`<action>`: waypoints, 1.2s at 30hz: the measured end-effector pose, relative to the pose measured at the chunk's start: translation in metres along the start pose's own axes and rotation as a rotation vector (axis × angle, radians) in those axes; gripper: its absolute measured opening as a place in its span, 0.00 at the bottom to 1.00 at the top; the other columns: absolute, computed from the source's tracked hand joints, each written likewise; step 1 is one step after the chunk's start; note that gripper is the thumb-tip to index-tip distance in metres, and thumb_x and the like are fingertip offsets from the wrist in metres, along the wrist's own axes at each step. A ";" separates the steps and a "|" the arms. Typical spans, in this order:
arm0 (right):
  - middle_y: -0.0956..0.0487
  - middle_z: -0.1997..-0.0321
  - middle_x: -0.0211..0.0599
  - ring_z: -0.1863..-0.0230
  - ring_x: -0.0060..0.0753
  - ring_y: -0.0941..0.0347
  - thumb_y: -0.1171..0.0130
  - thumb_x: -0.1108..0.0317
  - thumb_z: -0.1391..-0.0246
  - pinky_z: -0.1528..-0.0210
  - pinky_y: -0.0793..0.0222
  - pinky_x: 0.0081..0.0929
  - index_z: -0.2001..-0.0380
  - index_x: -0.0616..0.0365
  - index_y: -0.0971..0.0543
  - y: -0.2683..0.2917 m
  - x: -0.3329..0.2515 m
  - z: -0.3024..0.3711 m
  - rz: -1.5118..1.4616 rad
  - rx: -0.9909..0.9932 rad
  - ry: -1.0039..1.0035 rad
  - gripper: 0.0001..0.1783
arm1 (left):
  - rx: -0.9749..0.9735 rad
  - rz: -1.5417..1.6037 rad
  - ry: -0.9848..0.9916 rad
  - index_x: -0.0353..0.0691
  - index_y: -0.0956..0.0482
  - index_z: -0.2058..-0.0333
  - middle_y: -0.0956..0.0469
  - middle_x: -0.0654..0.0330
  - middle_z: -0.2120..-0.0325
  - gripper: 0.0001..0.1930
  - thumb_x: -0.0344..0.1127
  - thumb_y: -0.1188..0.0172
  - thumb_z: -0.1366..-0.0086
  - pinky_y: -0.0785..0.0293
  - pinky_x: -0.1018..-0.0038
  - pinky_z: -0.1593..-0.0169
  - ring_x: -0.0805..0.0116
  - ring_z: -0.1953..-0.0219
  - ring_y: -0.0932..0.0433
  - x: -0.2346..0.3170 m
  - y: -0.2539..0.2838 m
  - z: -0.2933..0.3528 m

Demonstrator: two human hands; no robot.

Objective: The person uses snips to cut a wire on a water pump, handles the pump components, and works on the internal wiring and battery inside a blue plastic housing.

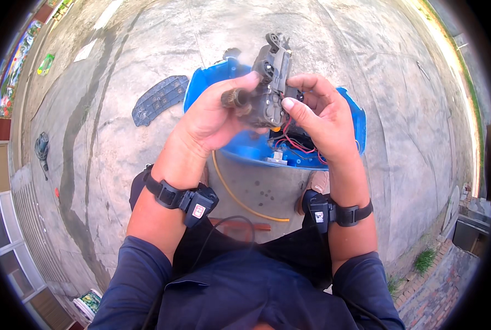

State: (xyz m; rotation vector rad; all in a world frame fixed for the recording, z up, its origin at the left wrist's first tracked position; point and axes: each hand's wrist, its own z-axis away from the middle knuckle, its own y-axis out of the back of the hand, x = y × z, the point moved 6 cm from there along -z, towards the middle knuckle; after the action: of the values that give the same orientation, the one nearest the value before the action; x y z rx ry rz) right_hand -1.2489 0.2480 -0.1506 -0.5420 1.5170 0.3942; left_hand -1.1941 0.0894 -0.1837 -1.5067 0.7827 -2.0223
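Note:
A dark grey mechanical assembly [272,107], greasy-looking with round fittings and screws, is held up in front of me. My left hand [215,113] wraps round its left side, next to a ribbed dark knob [235,98]. From the right, my right hand [328,113] grips the assembly's edge between thumb and fingers. Behind and below lies an open blue plastic housing [248,149] with red and black wires [298,144] inside. Part of the housing is hidden by my hands and the assembly.
A dark ribbed panel [160,100] rests on the concrete left of the housing. A yellow hose [229,190] curves between my feet, near a reddish bar [243,225]. Farther left lie a dark power tool [42,148] and a green object [46,64].

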 end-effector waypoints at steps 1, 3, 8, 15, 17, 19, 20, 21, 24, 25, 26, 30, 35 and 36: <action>0.19 0.58 0.35 0.58 0.21 0.24 0.37 0.74 0.41 0.54 0.27 0.22 0.50 0.65 0.25 0.000 0.000 0.000 0.031 -0.020 -0.008 0.17 | 0.013 -0.004 -0.003 0.34 0.24 0.48 0.17 0.52 0.59 0.23 0.49 0.44 0.30 0.16 0.63 0.65 0.59 0.63 0.14 0.000 -0.001 0.000; 0.19 0.59 0.35 0.59 0.21 0.24 0.37 0.74 0.41 0.55 0.27 0.21 0.50 0.65 0.25 0.001 0.000 0.001 0.037 -0.020 0.006 0.16 | 0.026 -0.010 -0.008 0.34 0.24 0.48 0.17 0.52 0.60 0.23 0.49 0.44 0.30 0.16 0.63 0.65 0.60 0.63 0.14 -0.001 -0.002 0.000; 0.21 0.66 0.32 0.76 0.16 0.24 0.34 0.70 0.44 0.78 0.31 0.15 0.53 0.62 0.23 -0.001 0.005 0.000 0.035 0.021 0.019 0.17 | 0.038 -0.025 -0.016 0.34 0.24 0.49 0.17 0.53 0.60 0.23 0.49 0.43 0.30 0.16 0.64 0.66 0.60 0.64 0.14 0.001 0.000 0.001; 0.27 0.65 0.31 0.76 0.18 0.23 0.35 0.72 0.43 0.81 0.29 0.17 0.60 0.61 0.21 -0.002 0.002 -0.001 0.131 0.072 0.149 0.08 | 0.050 -0.015 -0.017 0.36 0.20 0.53 0.17 0.58 0.64 0.20 0.49 0.43 0.29 0.17 0.64 0.63 0.64 0.63 0.16 0.002 -0.002 0.002; 0.27 0.63 0.32 0.75 0.18 0.23 0.36 0.72 0.43 0.81 0.28 0.17 0.62 0.61 0.21 -0.002 -0.001 0.000 0.153 0.077 0.202 0.07 | 0.052 -0.010 -0.019 0.35 0.20 0.53 0.17 0.58 0.64 0.20 0.49 0.44 0.29 0.16 0.64 0.63 0.64 0.63 0.16 0.002 0.000 0.001; 0.27 0.59 0.32 0.72 0.19 0.22 0.36 0.73 0.43 0.80 0.27 0.17 0.64 0.61 0.20 -0.004 -0.005 0.000 0.222 0.066 0.249 0.05 | 0.051 0.007 -0.023 0.33 0.25 0.48 0.17 0.52 0.60 0.23 0.48 0.43 0.30 0.15 0.64 0.64 0.60 0.64 0.14 0.001 0.004 0.001; 0.27 0.59 0.32 0.72 0.19 0.22 0.36 0.73 0.43 0.80 0.27 0.17 0.64 0.61 0.20 -0.003 -0.005 0.000 0.222 0.066 0.249 0.05 | 0.050 0.006 -0.023 0.33 0.25 0.48 0.17 0.52 0.60 0.23 0.48 0.43 0.30 0.15 0.64 0.64 0.60 0.64 0.14 0.001 0.004 0.001; 0.27 0.58 0.32 0.71 0.19 0.23 0.36 0.73 0.43 0.79 0.27 0.17 0.64 0.60 0.19 -0.002 -0.004 0.000 0.205 0.042 0.230 0.04 | 0.051 0.007 -0.023 0.33 0.25 0.48 0.17 0.51 0.59 0.23 0.48 0.43 0.30 0.15 0.64 0.64 0.59 0.63 0.14 0.001 0.005 0.001; 0.27 0.54 0.32 0.68 0.19 0.23 0.36 0.75 0.44 0.77 0.26 0.17 0.64 0.59 0.18 0.001 -0.009 0.000 0.272 0.003 0.274 0.05 | 0.048 -0.006 -0.017 0.31 0.25 0.48 0.17 0.49 0.58 0.23 0.46 0.44 0.30 0.15 0.63 0.63 0.57 0.62 0.14 0.001 0.006 0.001; 0.26 0.53 0.33 0.66 0.19 0.23 0.36 0.75 0.45 0.75 0.26 0.17 0.63 0.58 0.17 0.001 -0.013 0.000 0.356 -0.013 0.336 0.05 | 0.046 -0.019 -0.010 0.30 0.25 0.48 0.17 0.48 0.58 0.23 0.46 0.44 0.30 0.15 0.62 0.62 0.56 0.62 0.14 0.001 0.006 0.001; 0.26 0.53 0.33 0.66 0.19 0.23 0.36 0.75 0.45 0.75 0.26 0.17 0.63 0.58 0.17 0.001 -0.015 0.001 0.355 -0.012 0.337 0.05 | 0.046 -0.020 -0.010 0.30 0.25 0.48 0.17 0.48 0.58 0.23 0.46 0.44 0.30 0.15 0.62 0.62 0.56 0.62 0.14 0.002 0.006 0.002; 0.26 0.50 0.34 0.62 0.20 0.24 0.35 0.74 0.46 0.72 0.26 0.17 0.63 0.57 0.16 0.000 -0.013 0.001 0.328 -0.019 0.250 0.06 | 0.022 -0.019 -0.019 0.29 0.24 0.49 0.17 0.48 0.57 0.22 0.44 0.45 0.30 0.16 0.61 0.59 0.56 0.60 0.15 0.003 0.004 0.003; 0.26 0.49 0.37 0.64 0.25 0.23 0.34 0.75 0.47 0.68 0.26 0.19 0.64 0.57 0.16 0.004 -0.020 0.001 0.562 0.045 0.497 0.07 | 0.019 -0.065 -0.029 0.29 0.24 0.50 0.17 0.48 0.57 0.22 0.44 0.44 0.31 0.16 0.62 0.57 0.57 0.60 0.15 0.005 0.001 0.003; 0.25 0.49 0.39 0.63 0.27 0.22 0.34 0.75 0.48 0.66 0.26 0.21 0.64 0.56 0.16 0.001 -0.028 0.003 0.599 0.043 0.538 0.07 | 0.025 -0.093 -0.033 0.29 0.23 0.50 0.17 0.49 0.58 0.22 0.44 0.43 0.31 0.17 0.62 0.58 0.58 0.61 0.15 0.006 0.000 0.004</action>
State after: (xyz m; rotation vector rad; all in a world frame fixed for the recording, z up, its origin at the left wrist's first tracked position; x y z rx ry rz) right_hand -1.2478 0.2533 -0.1232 -0.1438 2.2052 0.7111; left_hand -1.1921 0.0851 -0.1789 -1.5855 0.6835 -2.0603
